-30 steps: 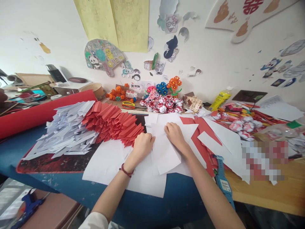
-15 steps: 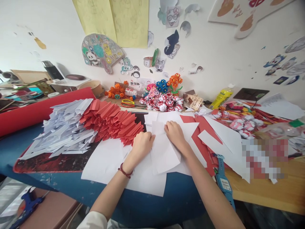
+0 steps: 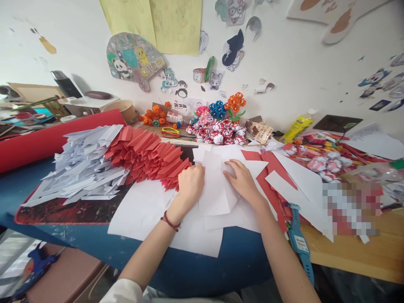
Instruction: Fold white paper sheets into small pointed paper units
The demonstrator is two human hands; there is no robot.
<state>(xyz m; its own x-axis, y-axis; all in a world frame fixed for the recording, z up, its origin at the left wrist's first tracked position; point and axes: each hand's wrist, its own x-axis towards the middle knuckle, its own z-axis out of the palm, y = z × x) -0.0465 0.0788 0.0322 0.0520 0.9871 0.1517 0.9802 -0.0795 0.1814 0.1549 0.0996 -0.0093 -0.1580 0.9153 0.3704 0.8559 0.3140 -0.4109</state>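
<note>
My left hand [image 3: 191,182] is closed with the thumb up, pinching the left edge of a creased white paper sheet [image 3: 213,191]. To the right of that sheet, my right hand [image 3: 242,179] rests with thumb and forefinger apart, its fingertips beside the sheet's right part. The sheet lies over more white paper [image 3: 192,242] spread on the table. Left of my left hand stands a row of folded red paper pieces [image 3: 147,155], and beyond it a heap of folded white paper pieces [image 3: 90,162].
Red paper sheets [image 3: 274,189] and a blue watch [image 3: 299,242] lie at the right. Paper flower balls [image 3: 221,131], a yellow bottle [image 3: 297,126] and yellow-handled scissors [image 3: 170,133] sit at the back. A red roll [image 3: 59,141] borders the left; a blue glue gun [image 3: 38,263] is low left.
My right hand has spread its thumb and forefinger and shifted slightly right. The sheet's right part has moved, and a narrower strip now shows between the hands. My left hand keeps its pinch.
</note>
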